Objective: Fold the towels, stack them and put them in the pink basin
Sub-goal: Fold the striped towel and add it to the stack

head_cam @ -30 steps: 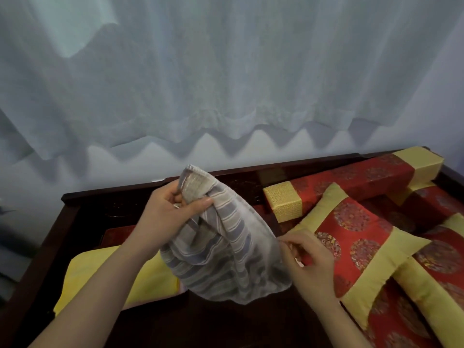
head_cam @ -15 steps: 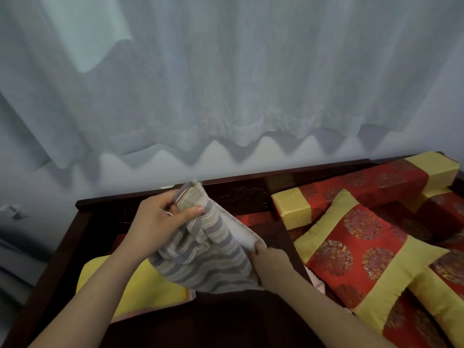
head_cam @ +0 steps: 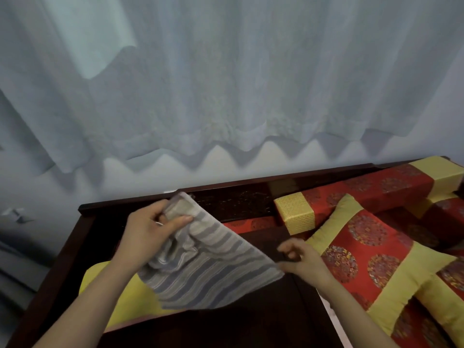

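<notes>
— So, what are the fingers doing?

— The left hand (head_cam: 150, 229) is pinching the top corner of the striped towel (head_cam: 208, 275) between thumb and fingers. The right hand (head_cam: 301, 259) is nipping the opposite corner with thumb and forefinger, its other fingers curling loosely.

— Is that differing from half a second back?

— Yes. Then the right hand was digging in under a bunched-up towel. Now it is drawing that corner out to the right. The cloth is stretching into a flat, slanting sheet between the two hands, in the air above the dark wooden bench (head_cam: 226, 330).

— Meaning?

— I'd say the towel is only being opened out and squared up. No fold is showing in it yet, so stacking is waiting.

— And counting outward?

— Two hands, both gripping. One striped towel. One yellow cloth (head_cam: 135, 300) is lying on the bench beneath it, partly hidden. There's one long red-and-yellow bolster (head_cam: 364, 189) and one square cushion (head_cam: 364, 259) leaning just in front of it. More cushions are getting cut off at the right edge, so I'm not counting those. One curtain (head_cam: 226, 84) is hanging behind.

— The pink basin?

— I'm seeing a pinkish strip (head_cam: 125, 324) under the yellow cloth, but I cannot tell whether that is it.
</notes>
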Action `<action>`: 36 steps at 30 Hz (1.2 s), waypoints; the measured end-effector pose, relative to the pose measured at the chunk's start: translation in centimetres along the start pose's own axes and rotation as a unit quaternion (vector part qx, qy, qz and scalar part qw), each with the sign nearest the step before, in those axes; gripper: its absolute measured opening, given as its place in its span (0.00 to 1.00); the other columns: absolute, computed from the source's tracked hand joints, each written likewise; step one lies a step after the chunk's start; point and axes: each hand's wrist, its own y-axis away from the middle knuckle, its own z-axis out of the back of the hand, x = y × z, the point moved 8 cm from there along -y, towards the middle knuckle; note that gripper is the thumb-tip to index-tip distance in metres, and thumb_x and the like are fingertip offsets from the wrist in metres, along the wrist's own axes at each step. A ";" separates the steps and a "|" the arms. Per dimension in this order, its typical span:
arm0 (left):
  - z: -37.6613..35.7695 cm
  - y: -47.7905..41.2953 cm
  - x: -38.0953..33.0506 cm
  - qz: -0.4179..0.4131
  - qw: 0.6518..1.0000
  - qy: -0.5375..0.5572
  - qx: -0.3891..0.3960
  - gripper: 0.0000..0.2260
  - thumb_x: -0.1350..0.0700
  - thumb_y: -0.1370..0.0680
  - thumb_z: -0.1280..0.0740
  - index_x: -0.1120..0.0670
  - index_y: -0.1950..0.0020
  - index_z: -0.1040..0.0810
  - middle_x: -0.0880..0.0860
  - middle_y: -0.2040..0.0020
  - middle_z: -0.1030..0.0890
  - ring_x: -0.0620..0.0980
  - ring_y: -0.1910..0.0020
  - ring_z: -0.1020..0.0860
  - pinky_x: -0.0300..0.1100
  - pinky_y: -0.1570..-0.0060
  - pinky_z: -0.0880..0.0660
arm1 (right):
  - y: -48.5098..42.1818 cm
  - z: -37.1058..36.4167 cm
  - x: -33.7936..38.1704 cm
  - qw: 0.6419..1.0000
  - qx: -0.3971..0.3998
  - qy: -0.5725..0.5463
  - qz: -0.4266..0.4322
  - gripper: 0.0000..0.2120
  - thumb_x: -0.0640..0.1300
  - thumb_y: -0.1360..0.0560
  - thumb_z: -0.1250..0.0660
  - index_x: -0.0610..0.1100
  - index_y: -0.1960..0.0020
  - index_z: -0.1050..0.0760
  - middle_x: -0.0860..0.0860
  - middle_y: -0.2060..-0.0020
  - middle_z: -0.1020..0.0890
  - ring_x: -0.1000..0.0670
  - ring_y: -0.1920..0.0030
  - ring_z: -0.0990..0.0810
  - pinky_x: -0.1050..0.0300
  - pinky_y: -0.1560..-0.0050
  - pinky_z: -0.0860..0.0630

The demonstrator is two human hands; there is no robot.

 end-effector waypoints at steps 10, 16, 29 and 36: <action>-6.6 1.0 -5.2 -0.143 0.973 -0.154 0.095 0.19 0.31 0.34 0.35 0.46 0.63 0.26 0.46 0.70 0.26 0.43 0.68 0.27 0.47 0.68 0.28 | 0.0 -1.4 17.7 0.970 0.003 -0.090 0.226 0.08 0.48 0.33 0.23 0.54 0.55 0.17 0.57 0.59 0.19 0.55 0.57 0.21 0.57 0.53 0.25; -6.8 -0.3 -4.3 -0.081 0.987 -0.048 0.132 0.24 0.46 0.40 0.20 0.42 0.48 0.25 0.45 0.69 0.31 0.42 0.70 0.32 0.35 0.68 0.35 | -1.9 2.4 15.7 0.969 -0.091 -0.050 0.226 0.04 0.41 0.30 0.27 0.49 0.58 0.21 0.56 0.64 0.20 0.58 0.62 0.23 0.66 0.60 0.28; -2.2 -5.0 -0.1 -0.043 0.987 -0.033 0.149 0.06 0.51 0.33 0.25 0.52 0.64 0.17 0.51 0.62 0.16 0.44 0.63 0.20 0.36 0.61 0.27 | -3.9 14.7 7.7 0.976 -0.111 -0.112 0.147 0.07 0.39 0.29 0.30 0.43 0.51 0.20 0.52 0.64 0.15 0.56 0.63 0.18 0.64 0.59 0.21; -5.2 0.4 2.8 -0.023 0.971 -0.032 0.235 0.09 0.53 0.37 0.20 0.49 0.65 0.20 0.50 0.63 0.17 0.49 0.63 0.19 0.44 0.61 0.23 | 1.3 13.5 3.4 0.992 -0.011 -0.092 0.087 0.06 0.34 0.36 0.26 0.36 0.59 0.19 0.48 0.67 0.17 0.55 0.68 0.20 0.66 0.67 0.25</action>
